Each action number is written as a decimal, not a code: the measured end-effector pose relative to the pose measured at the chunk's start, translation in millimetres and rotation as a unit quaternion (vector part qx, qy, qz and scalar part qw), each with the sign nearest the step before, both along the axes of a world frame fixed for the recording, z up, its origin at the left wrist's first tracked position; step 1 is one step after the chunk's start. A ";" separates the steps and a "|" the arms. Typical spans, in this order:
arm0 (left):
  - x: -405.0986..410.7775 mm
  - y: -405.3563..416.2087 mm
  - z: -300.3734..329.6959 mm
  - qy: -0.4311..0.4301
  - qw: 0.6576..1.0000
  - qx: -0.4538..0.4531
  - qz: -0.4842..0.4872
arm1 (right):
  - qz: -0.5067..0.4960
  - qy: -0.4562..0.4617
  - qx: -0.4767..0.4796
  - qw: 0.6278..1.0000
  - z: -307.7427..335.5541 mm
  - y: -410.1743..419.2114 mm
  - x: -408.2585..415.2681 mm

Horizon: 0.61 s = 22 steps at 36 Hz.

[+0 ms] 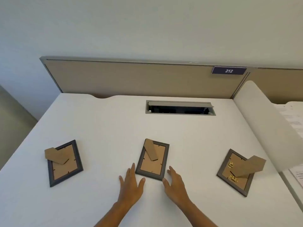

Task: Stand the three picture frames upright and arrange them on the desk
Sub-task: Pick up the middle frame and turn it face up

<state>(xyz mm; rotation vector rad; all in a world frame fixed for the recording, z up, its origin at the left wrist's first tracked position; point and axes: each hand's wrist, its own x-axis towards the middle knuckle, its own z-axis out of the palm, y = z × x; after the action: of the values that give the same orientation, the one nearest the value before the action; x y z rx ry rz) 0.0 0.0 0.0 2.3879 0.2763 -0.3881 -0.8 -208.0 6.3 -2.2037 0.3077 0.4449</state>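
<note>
Three dark grey picture frames lie face down on the white desk [101, 122], brown backs up, each with a cardboard stand sticking out. The left frame [64, 167] is turned diagonally. The middle frame [151, 163] lies near the front centre. The right frame [232, 176] has gold clips on its back and a raised stand. My left hand [131, 185] rests flat and open just left of the middle frame's near corner. My right hand [176, 185] is open at that frame's near right corner, fingertips at its edge. Neither hand holds anything.
An open cable slot [180, 107] with a raised lid is set into the desk's back. A beige partition [131, 79] with a "212" label [228, 70] stands behind. A white side divider [262, 122] and printed papers [293, 118] are at the right.
</note>
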 end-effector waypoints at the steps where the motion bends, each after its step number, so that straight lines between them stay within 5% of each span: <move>1: 1.2 -1.9 0.5 0.002 1.000 -0.008 -0.002 | -0.017 -0.003 0.015 1.000 0.2 2.3 1.6; 16: 11.6 -31.1 14.6 0.002 0.993 -0.089 0.073 | -0.178 0.089 0.219 0.955 25.4 22.1 16.5; 22: 15.1 -31.4 21.1 -0.027 0.991 -0.098 0.086 | -0.197 0.079 0.226 0.951 28.7 23.6 19.9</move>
<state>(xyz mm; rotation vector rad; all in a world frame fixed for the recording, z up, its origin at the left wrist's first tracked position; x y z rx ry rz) 15.1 -31.4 21.1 2.1594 0.3972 -0.2569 19.0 -184.4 35.1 -1.6130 0.6493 0.4194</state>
